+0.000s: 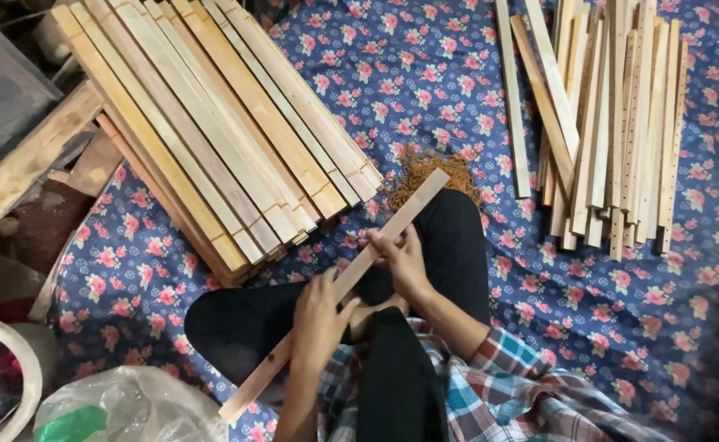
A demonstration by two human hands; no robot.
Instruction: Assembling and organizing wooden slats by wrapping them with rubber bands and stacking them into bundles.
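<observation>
I sit cross-legged on a blue floral cloth (425, 74) and hold a long pale wooden slat (413, 209) slanting across my lap. My left hand (320, 315) grips the slat near its lower half. My right hand (400, 255) pinches it higher up, fingers curled on its edge. The slat's far end reaches a heap of tan rubber bands (413, 168) lying on the cloth beyond my knee.
A stack of bundled wooden slats (212, 123) lies at the upper left. A looser pile of slats, some with rows of holes (613, 123), lies at the upper right. A plastic bag (122, 405) and a white rim (24, 360) sit at the lower left.
</observation>
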